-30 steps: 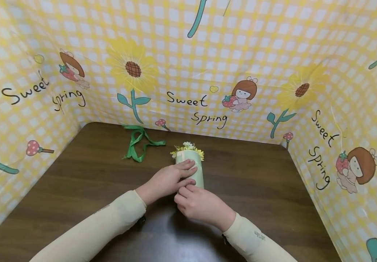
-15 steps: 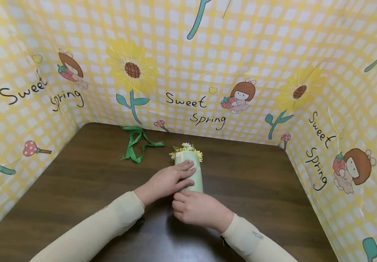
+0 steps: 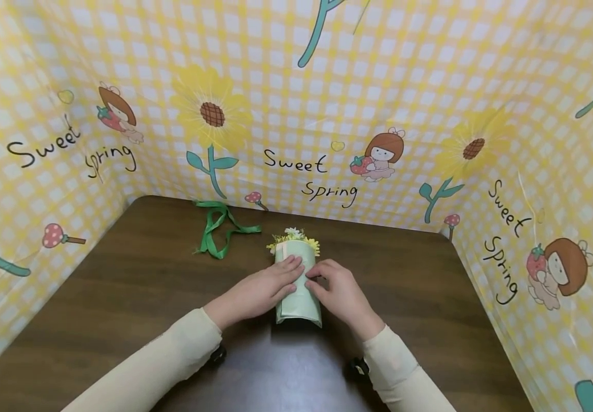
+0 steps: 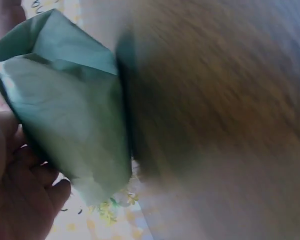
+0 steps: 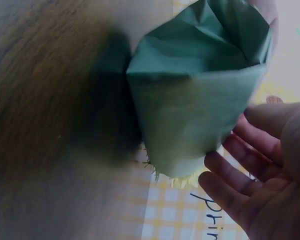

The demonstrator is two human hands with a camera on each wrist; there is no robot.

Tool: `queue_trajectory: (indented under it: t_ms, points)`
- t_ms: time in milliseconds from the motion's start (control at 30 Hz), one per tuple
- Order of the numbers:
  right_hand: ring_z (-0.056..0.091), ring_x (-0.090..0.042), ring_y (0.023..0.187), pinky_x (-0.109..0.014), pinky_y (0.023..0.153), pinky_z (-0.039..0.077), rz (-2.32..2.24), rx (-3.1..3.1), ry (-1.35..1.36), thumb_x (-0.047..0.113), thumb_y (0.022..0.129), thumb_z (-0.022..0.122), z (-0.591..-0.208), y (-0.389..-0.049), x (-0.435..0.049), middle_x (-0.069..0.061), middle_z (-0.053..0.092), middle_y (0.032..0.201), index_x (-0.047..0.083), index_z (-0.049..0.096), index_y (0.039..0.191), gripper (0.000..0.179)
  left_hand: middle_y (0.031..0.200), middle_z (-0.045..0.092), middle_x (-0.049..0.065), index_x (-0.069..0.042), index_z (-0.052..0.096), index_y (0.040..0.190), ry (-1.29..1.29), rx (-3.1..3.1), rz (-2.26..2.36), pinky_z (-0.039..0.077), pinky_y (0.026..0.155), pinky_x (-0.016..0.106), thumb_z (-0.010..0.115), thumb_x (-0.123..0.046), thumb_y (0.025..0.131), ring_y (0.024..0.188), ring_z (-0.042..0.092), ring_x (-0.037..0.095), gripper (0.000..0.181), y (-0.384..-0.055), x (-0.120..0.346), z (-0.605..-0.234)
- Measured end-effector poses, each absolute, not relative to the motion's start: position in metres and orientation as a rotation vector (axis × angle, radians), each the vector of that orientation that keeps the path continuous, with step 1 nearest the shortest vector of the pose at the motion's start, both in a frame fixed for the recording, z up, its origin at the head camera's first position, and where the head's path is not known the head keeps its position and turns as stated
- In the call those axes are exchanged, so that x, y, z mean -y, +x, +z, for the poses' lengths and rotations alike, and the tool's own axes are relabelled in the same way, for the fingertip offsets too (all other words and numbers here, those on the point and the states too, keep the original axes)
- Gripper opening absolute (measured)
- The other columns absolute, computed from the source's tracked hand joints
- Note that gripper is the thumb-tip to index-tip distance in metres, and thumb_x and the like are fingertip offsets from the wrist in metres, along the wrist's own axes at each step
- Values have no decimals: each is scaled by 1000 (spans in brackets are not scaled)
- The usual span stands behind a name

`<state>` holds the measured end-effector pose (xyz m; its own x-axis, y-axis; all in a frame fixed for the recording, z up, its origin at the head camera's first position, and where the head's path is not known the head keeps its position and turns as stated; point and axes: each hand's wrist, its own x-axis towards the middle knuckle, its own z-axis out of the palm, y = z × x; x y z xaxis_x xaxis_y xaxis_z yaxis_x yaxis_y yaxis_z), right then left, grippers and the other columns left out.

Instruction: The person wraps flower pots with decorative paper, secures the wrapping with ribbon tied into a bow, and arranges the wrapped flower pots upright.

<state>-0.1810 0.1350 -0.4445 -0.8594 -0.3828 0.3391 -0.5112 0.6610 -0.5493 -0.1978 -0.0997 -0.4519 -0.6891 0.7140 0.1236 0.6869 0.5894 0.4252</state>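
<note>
A small bouquet's pale green wrapping paper (image 3: 298, 306) lies as a tube on the table, its lower end toward me. White and yellow flowers (image 3: 294, 233) poke out of the far end. My left hand (image 3: 262, 287) rests across the paper from the left, fingers nearly straight. On the other side, my right hand (image 3: 345, 293) has its thumb and fingertips at the paper's right edge, fingers loosely bent. Both wrist views look into the paper's open, folded lower end (image 5: 205, 55). In the left wrist view, my left fingers (image 4: 59, 192) lie along the paper's side.
A loose green ribbon (image 3: 207, 233) lies looped at the back left of the dark wooden table (image 3: 404, 274). A yellow checked cloth (image 3: 301, 103) printed with flowers and words stands around the back and both sides.
My right hand has left the paper's lower end and moved up to its right edge, uncovering that end. My left hand stays on the paper. The ribbon has not moved.
</note>
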Motion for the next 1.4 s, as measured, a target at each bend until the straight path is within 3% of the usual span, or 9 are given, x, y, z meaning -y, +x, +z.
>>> queue_trajectory:
  t_ms: [167, 267, 333, 467, 833, 1200, 1400]
  points:
    - [68, -15, 103, -38, 92, 56, 1062, 2655, 724, 18, 93, 78, -447, -181, -134, 5, 69, 109, 14, 78, 104, 12, 163, 38, 6, -9, 47, 154, 1127, -2835, 821, 35, 119, 46, 56, -36, 106, 153, 31, 23, 55, -191, 101, -450]
    - [67, -13, 102, -37, 90, 56, 1078, 2673, 696, 19, 92, 79, -447, -180, -134, 7, 68, 109, 14, 78, 104, 13, 146, 57, 2, -13, 64, 139, 1133, -2930, 860, 45, 110, 42, 64, -35, 102, 139, 49, 21, 43, -188, 101, -450]
    - [66, -12, 103, -36, 90, 56, 1082, 2699, 670, 20, 92, 79, -448, -180, -134, 7, 67, 109, 15, 79, 105, 14, 132, 61, -2, -15, 71, 129, 1156, -2980, 852, 49, 102, 38, 67, -33, 101, 125, 55, 18, 34, -186, 101, -451]
    - [65, -15, 105, -37, 90, 56, 1071, 2716, 646, 22, 92, 79, -450, -178, -133, 6, 66, 111, 14, 79, 105, 15, 122, 64, -5, -15, 74, 125, 1156, -3000, 840, 53, 94, 33, 67, -29, 101, 114, 59, 14, 29, -183, 100, -451]
    - [61, -15, 109, -33, 92, 55, 828, 2517, 942, 7, 93, 76, -453, -174, -123, 3, 68, 111, 13, 78, 103, 12, 128, 68, 1, -11, 72, 125, 1009, -2967, 892, 54, 98, 36, 71, -19, 98, 120, 64, 18, 28, -179, 100, -444]
    - [60, -16, 108, -35, 91, 54, 817, 2541, 878, 20, 93, 78, -451, -165, -115, 2, 68, 112, 13, 77, 105, 14, 130, 70, 5, -7, 75, 121, 1004, -2925, 946, 55, 97, 37, 71, -9, 97, 122, 65, 23, 25, -181, 104, -440]
    - [59, -16, 112, -35, 92, 54, 754, 2576, 899, 20, 94, 77, -450, -164, -115, 3, 67, 116, 14, 77, 111, 18, 121, 70, 3, -7, 78, 111, 995, -2955, 942, 57, 92, 35, 74, -10, 95, 113, 67, 21, 17, -180, 105, -442]
